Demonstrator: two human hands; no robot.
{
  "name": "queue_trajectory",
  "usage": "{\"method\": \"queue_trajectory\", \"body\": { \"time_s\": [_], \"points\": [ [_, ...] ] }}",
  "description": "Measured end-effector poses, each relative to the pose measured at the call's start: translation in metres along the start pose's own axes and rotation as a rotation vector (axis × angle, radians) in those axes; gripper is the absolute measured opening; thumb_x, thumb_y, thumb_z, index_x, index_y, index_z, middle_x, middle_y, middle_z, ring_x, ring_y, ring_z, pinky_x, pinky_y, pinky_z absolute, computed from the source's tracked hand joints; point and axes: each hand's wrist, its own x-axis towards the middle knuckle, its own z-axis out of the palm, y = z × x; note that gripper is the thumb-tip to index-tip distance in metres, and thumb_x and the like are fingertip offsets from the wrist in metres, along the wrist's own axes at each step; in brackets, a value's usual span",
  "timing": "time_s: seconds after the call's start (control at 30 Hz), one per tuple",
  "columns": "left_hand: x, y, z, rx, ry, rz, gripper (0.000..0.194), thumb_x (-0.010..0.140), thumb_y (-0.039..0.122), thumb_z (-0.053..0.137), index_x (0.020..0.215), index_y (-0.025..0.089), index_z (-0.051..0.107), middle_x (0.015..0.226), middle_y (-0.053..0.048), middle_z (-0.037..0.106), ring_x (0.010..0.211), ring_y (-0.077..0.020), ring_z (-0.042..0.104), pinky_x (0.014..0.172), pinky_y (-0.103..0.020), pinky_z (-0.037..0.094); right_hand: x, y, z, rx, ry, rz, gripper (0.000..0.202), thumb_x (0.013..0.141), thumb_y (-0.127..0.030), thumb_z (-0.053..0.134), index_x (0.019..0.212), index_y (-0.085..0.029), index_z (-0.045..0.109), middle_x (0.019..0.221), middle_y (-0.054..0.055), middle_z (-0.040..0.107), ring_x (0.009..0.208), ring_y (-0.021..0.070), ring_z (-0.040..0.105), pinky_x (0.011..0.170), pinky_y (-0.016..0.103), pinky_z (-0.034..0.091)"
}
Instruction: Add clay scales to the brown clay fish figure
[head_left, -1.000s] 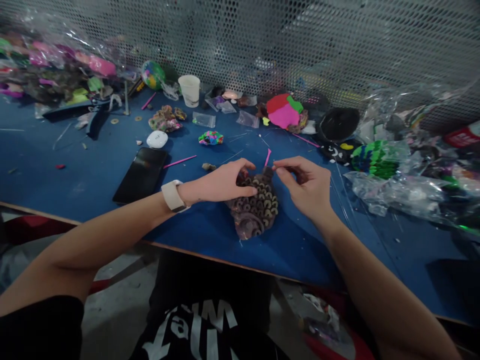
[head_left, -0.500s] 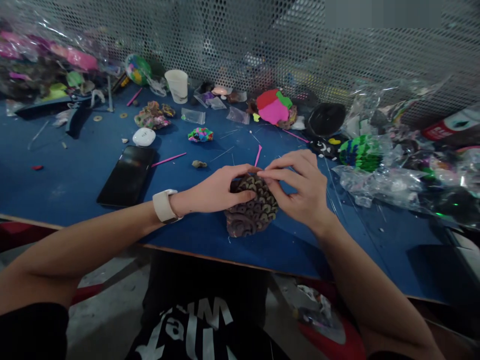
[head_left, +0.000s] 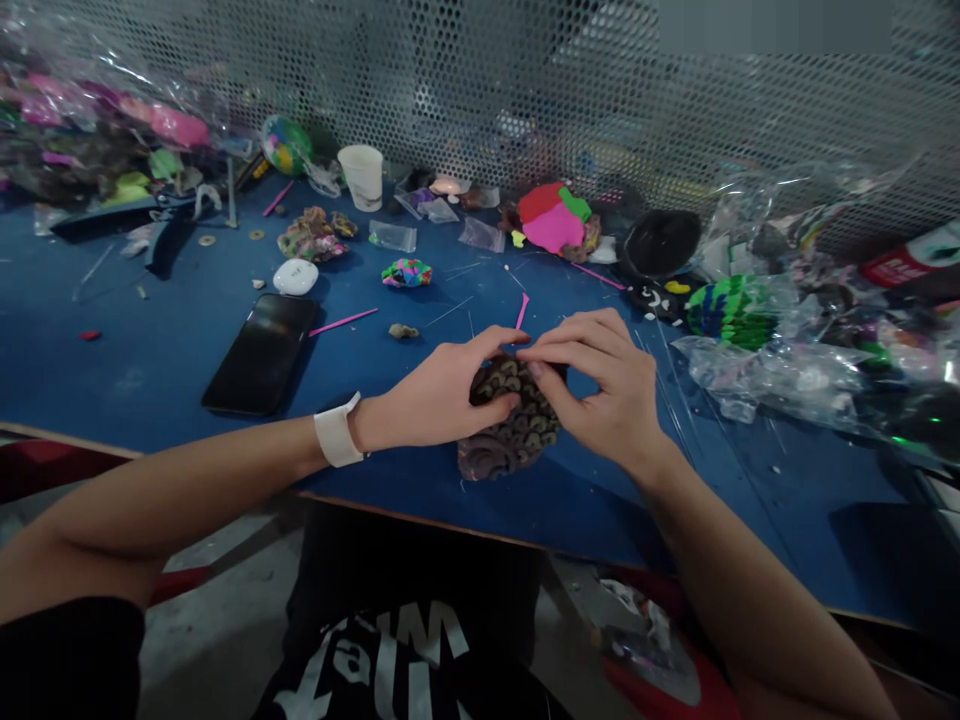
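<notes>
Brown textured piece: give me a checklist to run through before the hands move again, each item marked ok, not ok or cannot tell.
1. Left hand on the brown textured piece: ok, thumb against its ridged surface.
2. Right hand at the piece: ok, fingertips gathered at its upper end.
3. Anything pinched in those fingertips: cannot tell, too small and partly hidden.
4. Underside seated flat: cannot tell, it is out of sight.
5. Surroundings free of loose items: not ok, a small lump and a pink stick lie just beyond the hands.
6. Phone apart from both hands: ok.
</notes>
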Motion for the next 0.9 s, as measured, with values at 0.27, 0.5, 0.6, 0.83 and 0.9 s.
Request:
{"method": "queue_trajectory", "body": {
  "time_s": [0.27,0.5,0.6,0.83,0.9],
  "points": [
    [0.001,-0.003,-0.001,-0.010,-0.017,0.004,0.052,0.104,0.037,0.068,0.152,0.022,0.055,0.140,-0.011,0.077,0.118,-0.0274,0.080,0.093,-0.036,0.062,0.000,0.006,-0.002,-0.025,-0.016,-0.092,0.037,0.102,-0.013,0.066,0.116,-0.037,0.089,0.103,0.003,0.086,0.102,0.0288,0.075,0.097,0.053,0.057],
    [0.002,-0.003,-0.001,-0.012,-0.025,0.004,0.054,0.103,0.038,0.067,0.152,0.021,0.055,0.144,-0.012,0.075,0.121,-0.0292,0.080,0.094,-0.037,0.063,-0.001,0.015,-0.005,-0.028,-0.023,-0.194,0.041,0.101,-0.009,0.067,0.124,-0.037,0.087,0.110,0.004,0.085,0.105,0.0294,0.076,0.095,0.053,0.058],
    [0.001,-0.004,-0.001,-0.014,-0.024,0.017,0.054,0.104,0.039,0.067,0.153,0.022,0.055,0.141,-0.012,0.076,0.119,-0.0285,0.080,0.093,-0.037,0.063,0.000,0.017,-0.006,-0.033,-0.035,-0.194,0.038,0.102,-0.011,0.067,0.121,-0.037,0.086,0.111,0.004,0.085,0.105,0.0293,0.076,0.096,0.053,0.058],
    [0.001,-0.007,0.000,-0.080,-0.013,0.041,0.057,0.104,0.036,0.069,0.157,0.021,0.053,0.137,-0.013,0.077,0.129,-0.0299,0.077,0.103,-0.039,0.063,0.001,0.022,-0.007,0.042,-0.070,-0.168,0.034,0.104,-0.016,0.067,0.120,-0.039,0.087,0.113,0.003,0.085,0.106,0.0290,0.076,0.097,0.054,0.058],
    [0.002,-0.006,-0.001,-0.126,-0.029,0.015,0.058,0.104,0.036,0.069,0.157,0.021,0.052,0.138,-0.013,0.076,0.128,-0.0298,0.078,0.100,-0.039,0.064,0.001,0.023,-0.007,0.071,-0.082,-0.117,0.028,0.107,-0.023,0.068,0.120,-0.038,0.087,0.114,0.004,0.085,0.106,0.0293,0.077,0.097,0.054,0.059]
  ]
}}
